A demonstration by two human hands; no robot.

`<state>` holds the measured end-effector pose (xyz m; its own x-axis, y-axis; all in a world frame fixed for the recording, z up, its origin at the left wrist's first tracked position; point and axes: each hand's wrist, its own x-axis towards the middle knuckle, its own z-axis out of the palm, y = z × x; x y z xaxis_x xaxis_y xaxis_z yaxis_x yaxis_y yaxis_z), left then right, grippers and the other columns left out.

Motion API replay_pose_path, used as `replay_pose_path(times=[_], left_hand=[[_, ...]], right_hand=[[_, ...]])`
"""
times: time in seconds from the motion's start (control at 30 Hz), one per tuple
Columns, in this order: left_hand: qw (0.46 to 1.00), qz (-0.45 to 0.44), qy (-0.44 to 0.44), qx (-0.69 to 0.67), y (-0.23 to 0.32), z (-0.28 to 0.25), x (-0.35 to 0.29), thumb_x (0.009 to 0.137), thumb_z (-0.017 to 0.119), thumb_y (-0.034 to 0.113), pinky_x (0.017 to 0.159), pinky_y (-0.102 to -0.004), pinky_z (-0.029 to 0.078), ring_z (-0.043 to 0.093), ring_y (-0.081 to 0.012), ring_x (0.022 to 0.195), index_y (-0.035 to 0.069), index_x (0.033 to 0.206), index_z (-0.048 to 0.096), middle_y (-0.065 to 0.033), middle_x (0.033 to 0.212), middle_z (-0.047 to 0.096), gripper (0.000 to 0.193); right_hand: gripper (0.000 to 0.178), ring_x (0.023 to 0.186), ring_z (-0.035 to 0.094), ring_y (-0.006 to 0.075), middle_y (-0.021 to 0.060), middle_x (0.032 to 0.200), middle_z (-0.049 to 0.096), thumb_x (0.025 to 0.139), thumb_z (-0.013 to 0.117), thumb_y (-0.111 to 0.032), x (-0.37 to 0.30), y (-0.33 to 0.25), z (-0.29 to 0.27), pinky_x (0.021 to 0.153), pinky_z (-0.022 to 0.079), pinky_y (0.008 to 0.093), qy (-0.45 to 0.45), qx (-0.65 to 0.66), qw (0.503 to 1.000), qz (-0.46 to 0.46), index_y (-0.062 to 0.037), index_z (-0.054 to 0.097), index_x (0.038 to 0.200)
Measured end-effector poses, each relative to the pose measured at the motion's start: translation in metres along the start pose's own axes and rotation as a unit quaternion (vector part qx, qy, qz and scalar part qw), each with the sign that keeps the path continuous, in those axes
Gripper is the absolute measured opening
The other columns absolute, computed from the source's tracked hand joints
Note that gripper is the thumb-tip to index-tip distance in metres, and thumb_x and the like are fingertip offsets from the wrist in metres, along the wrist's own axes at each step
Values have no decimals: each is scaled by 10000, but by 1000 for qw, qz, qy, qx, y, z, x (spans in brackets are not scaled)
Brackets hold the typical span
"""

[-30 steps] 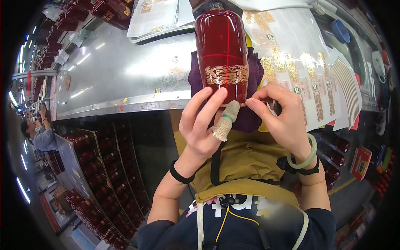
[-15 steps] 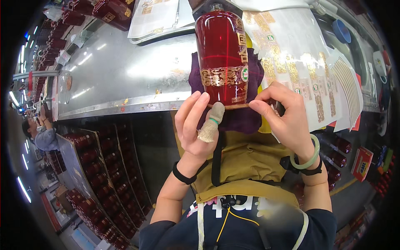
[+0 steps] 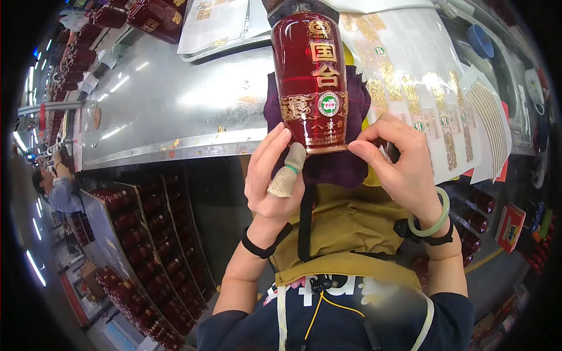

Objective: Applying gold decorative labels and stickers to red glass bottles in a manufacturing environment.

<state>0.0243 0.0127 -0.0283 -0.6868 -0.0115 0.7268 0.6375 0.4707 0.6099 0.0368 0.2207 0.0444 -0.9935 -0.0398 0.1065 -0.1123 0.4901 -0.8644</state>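
A dark red glass bottle with gold decoration and a round green-and-white emblem lies on its side on a purple cloth, its base toward me. My left hand grips the left edge of the base, fingers along the side. A knitted finger cover with a green band sits on its thumb, close to the glass. At the right edge of the base, my right hand has its thumb on the rim and its other fingers curled. The bottle's neck end rests against a dark support.
Sheets of gold decals lie right of the bottle, with a striped sheet beyond. Papers on a tray and more red bottles are at the far left. Racks of bottles stand below the metal table. Another person is at far left.
The bottle has rolled about its long axis, bringing the gold characters and green emblem from its right side to face up. My left thumb has shifted left and slightly down.
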Motion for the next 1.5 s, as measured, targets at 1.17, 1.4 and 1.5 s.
replay_pose_path(times=[1.17,1.4,1.5], left_hand=[[998,19,-54,-15,1,-3,1,855,715,-183,994,-428,604,674,-376,1173,-152,1287,564,-281,1302,629,459],[993,75,-31,82,6,-3,-1,825,764,-155,1061,-461,551,616,-388,1248,-155,1354,509,-261,1361,575,588],[986,111,-17,125,15,3,5,840,780,-93,1021,-454,556,596,-396,1254,-55,1196,606,-196,1373,564,398]], right_hand=[[179,612,546,207,101,738,614,876,805,-139,-1,-1,0,581,419,348,-1,27,1000,16,7,705,849],[185,619,552,214,102,740,617,879,803,-142,-1,1,2,585,420,349,2,31,999,19,8,702,839],[182,630,560,225,105,741,621,880,799,-141,0,3,3,595,427,354,7,30,999,12,9,703,840]])
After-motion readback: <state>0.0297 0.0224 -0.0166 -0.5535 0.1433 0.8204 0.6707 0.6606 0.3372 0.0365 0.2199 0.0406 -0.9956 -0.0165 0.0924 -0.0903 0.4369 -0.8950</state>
